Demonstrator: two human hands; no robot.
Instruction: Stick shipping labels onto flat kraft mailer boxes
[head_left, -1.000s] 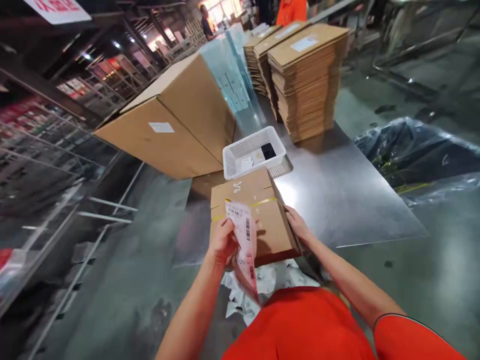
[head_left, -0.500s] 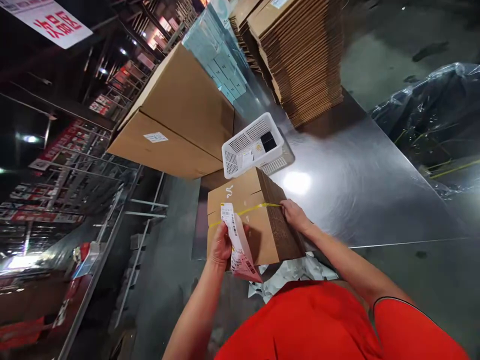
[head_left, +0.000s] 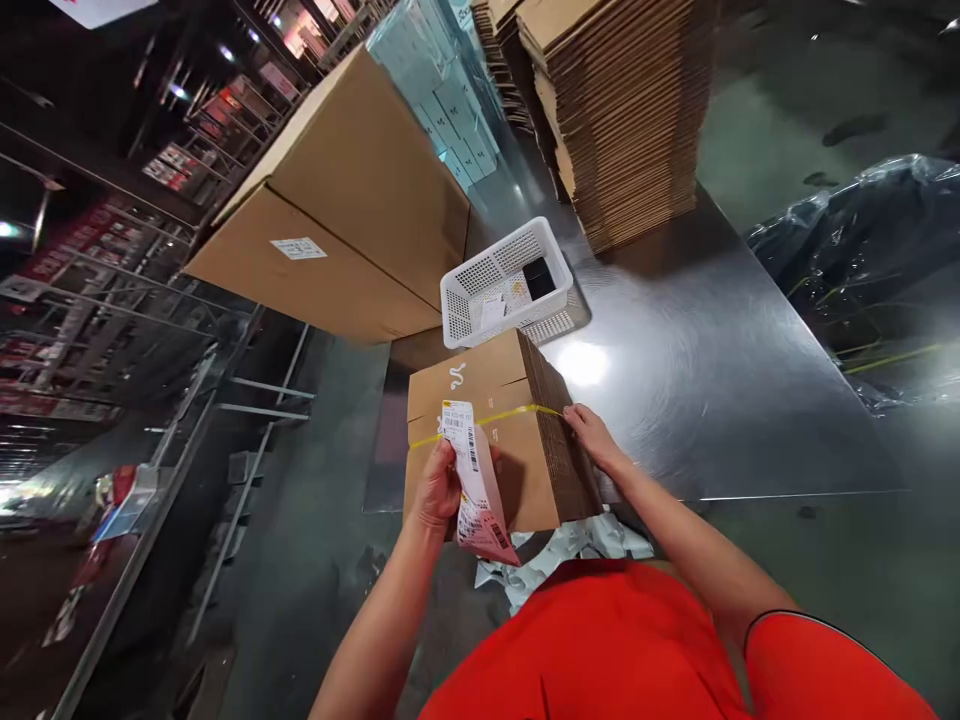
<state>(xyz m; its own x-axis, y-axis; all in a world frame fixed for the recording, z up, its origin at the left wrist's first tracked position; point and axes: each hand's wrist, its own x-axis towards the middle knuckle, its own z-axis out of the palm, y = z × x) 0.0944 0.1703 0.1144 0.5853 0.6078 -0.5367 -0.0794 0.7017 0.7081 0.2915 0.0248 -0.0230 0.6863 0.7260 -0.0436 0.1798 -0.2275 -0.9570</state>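
Observation:
A bundle of flattened cardboard boxes (head_left: 480, 380) rests at the near edge of the metal table, bound by a yellow strap (head_left: 517, 411). My left hand (head_left: 439, 487) is closed on a strip of printed shipping labels (head_left: 480, 480), held in front of the bundle's face; the strip's lower end curls toward me. On the bundle's right side, my right hand (head_left: 590, 432) has its fingers closed at the strap where it rounds the corner. Just behind the bundle sits a white perforated basket (head_left: 469, 275) with a black item (head_left: 538, 278) and some papers inside.
A large cardboard box (head_left: 360, 200) stands at the left of the metal table (head_left: 697, 380). Light blue boxes (head_left: 450, 110) and a tall stack of flat cartons (head_left: 622, 130) are at the back. Black plastic-wrapped goods (head_left: 877, 260) lie to the right, white crumpled material (head_left: 577, 548) below.
The view has shifted slightly, so the surroundings move in the frame. Both hands keep their hold, with the labels and bundle almost unchanged.

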